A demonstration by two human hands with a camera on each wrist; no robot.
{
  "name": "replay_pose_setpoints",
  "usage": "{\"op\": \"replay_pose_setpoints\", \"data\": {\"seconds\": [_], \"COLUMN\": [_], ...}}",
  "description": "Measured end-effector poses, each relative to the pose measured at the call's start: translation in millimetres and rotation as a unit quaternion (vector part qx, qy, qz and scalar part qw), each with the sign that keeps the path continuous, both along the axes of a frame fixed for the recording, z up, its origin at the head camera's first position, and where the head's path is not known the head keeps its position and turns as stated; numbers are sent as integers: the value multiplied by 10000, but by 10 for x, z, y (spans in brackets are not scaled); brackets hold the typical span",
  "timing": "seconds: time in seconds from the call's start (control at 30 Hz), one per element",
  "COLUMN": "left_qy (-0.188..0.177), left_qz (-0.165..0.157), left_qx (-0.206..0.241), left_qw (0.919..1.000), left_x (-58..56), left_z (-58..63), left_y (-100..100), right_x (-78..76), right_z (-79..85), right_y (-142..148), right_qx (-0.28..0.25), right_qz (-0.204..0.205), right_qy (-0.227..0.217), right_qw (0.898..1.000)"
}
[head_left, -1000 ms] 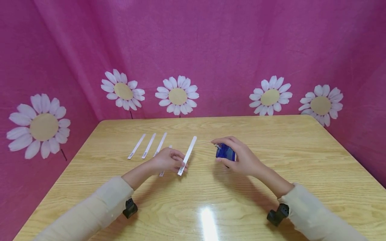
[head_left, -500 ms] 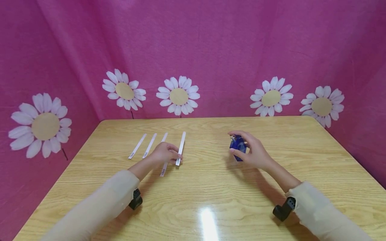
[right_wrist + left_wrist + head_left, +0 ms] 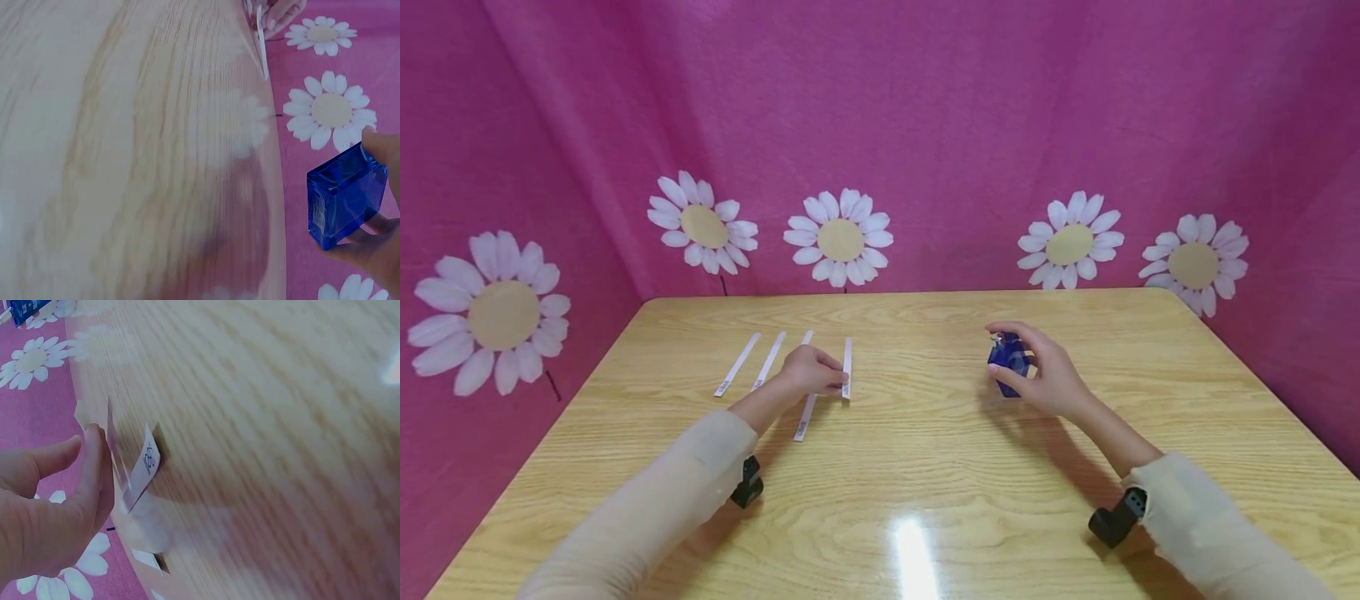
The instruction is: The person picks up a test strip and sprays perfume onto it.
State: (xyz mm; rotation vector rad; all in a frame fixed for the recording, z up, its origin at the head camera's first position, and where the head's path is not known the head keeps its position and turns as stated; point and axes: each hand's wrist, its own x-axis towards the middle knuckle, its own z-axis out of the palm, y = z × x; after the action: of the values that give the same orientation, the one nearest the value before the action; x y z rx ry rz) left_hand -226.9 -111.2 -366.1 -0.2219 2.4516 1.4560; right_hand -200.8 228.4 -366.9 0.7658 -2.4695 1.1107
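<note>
In the head view my left hand [image 3: 812, 372] pinches a narrow white paper strip [image 3: 847, 357] near its labelled lower end. The strip stands close over the table, pointing away from me. Another labelled strip [image 3: 805, 421] lies just in front of that hand, its far part hidden beneath the fingers. My right hand [image 3: 1047, 373] grips a blue glass perfume bottle [image 3: 1007, 371] between thumb and fingers, raised above the table. Its metal neck shows at the upper left in the head view. The right wrist view shows the bottle [image 3: 344, 194] as a square, see-through block, tilted.
Further left, white strips [image 3: 737, 365] lie slanted side by side, partly behind the left hand. The wooden table [image 3: 1000, 517] reaches back to a pink curtain [image 3: 925, 150] printed with daisies. Dark cameras [image 3: 1117, 517] sit at both wrists.
My left hand has moved slightly away from me with its strip, which has swung more upright in view. My right hand has carried the perfume bottle to the right, apart from the strip.
</note>
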Motion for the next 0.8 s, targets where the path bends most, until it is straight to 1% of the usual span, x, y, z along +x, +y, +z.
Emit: {"op": "replay_pose_setpoints", "data": {"seconds": [0.1,0.2,0.33,0.4,0.5,0.57,0.7,0.8], "left_qy": [7,1,-20,-15,20,51,104,146], "left_qz": [-10,-57,-95,-113,-169,-184,-222,-262], "left_qx": [18,-30,-98,-125,-181,-133,-14,11], "left_qw": [10000,10000,9999,9999,9997,9997,9997,9996], "left_x": [12,16,19,25,41,47,65,85], "left_z": [7,2,-1,-1,4,7,16,31], "left_y": [-14,-34,-59,-71,-92,-102,-114,-122], "right_x": [-13,-41,-78,-97,-128,-147,-164,-154], "right_z": [-13,-39,-70,-81,-101,-109,-129,-148], "right_y": [51,104,152,163,181,191,200,205], "right_qx": [-22,-68,-349,-501,-590,-649,-893,-949], "right_qz": [-128,-345,-570,-582,-594,-614,-671,-759], "right_qy": [-61,-110,-297,-382,-504,-663,-1084,-1191], "right_qw": [9999,9993,9973,9963,9952,9938,9878,9854]}}
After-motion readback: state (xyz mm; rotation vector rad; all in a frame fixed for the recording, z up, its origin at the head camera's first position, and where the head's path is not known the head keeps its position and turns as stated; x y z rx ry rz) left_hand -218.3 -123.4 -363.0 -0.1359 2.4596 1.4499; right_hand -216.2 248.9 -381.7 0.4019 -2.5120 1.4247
